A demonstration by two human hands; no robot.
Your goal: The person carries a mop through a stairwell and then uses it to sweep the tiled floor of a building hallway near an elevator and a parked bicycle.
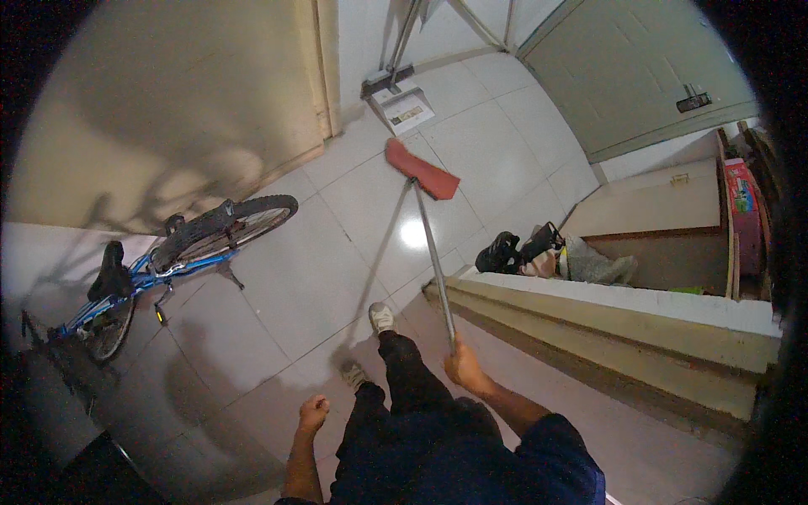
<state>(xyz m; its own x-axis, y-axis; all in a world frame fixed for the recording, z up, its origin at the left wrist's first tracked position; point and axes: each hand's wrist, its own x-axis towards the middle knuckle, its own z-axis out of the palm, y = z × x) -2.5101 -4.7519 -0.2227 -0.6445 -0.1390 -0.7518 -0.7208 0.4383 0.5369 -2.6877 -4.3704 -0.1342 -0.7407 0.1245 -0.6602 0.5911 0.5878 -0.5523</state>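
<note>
My right hand [466, 366] is shut around the upper part of a metal pole [435, 265]. At the pole's far end a red broom or mop head [421, 169] is at the tiled floor [328, 265], ahead of my feet; which kind it is I cannot tell. My left hand [314, 413] hangs at my left side with its fingers curled, and nothing shows in it. Just beyond the red head, a light grey dustpan [413, 120] stands against the wall, its long handle [404, 41] upright beside a dark broom head [377, 83].
A blue bicycle [189, 268] stands on the left by a beige door [208, 76]. To the right, steps or ledges [600, 334] run beside a low recess holding dark bags [499, 252] and grey cloth [593, 262]. A greenish door [631, 69] is at the far right.
</note>
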